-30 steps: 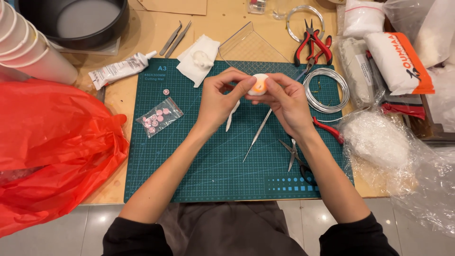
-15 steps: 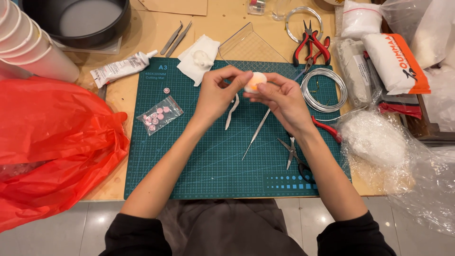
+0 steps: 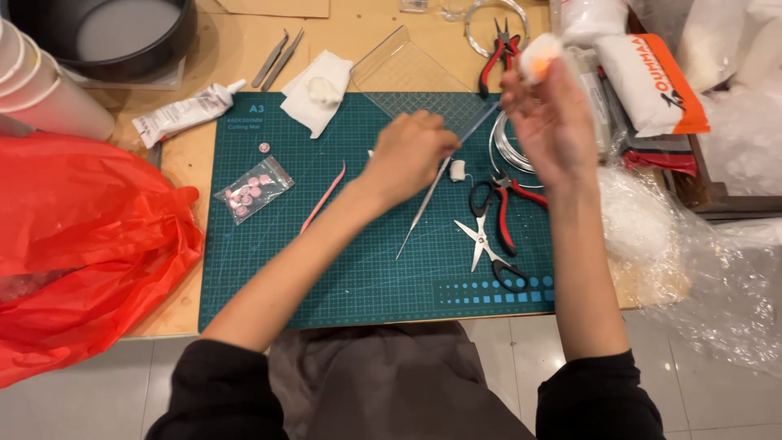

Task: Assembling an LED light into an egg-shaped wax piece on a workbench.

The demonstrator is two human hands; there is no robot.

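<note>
While the work appeared only partly done, the wooden tabletop [image 3: 175, 175] carried a full spread of craft materials, and nothing on it looked like a finished piece. Largest was the crumpled red plastic bag [image 3: 81, 244], glossy and creased, at the left edge; clear, wrinkled plastic sheeting [image 3: 717, 269] lay at the right over a mound of white fibre stuffing [image 3: 635, 216]. Between them sat the green cutting mat [image 3: 358, 269], flat, gridded and matte. A dark round pan [image 3: 106, 33] stood at the far left corner. On the mat lay black-handled scissors [image 3: 489, 248] with blades open, red-handled pliers [image 3: 509, 208] just beside them, a coil of silver wire [image 3: 509, 151], a thin pink curved tool [image 3: 324, 197] and a small clear bag of pink beads [image 3: 254, 189]. The right hand [image 3: 554, 122] was raised above the mat's far right corner, its grip pinched narrow on a small fluffy white ball with an orange patch [image 3: 539, 55], soft and fibrous. The left hand [image 3: 407, 155] rested low over the mat, its grip curled about the upper end of a long thin metal needle tool [image 3: 425, 208] whose tip lay on the mat. Judged from this, shaping of the ball remained unfinished, and beads and wire lay unused.
</note>
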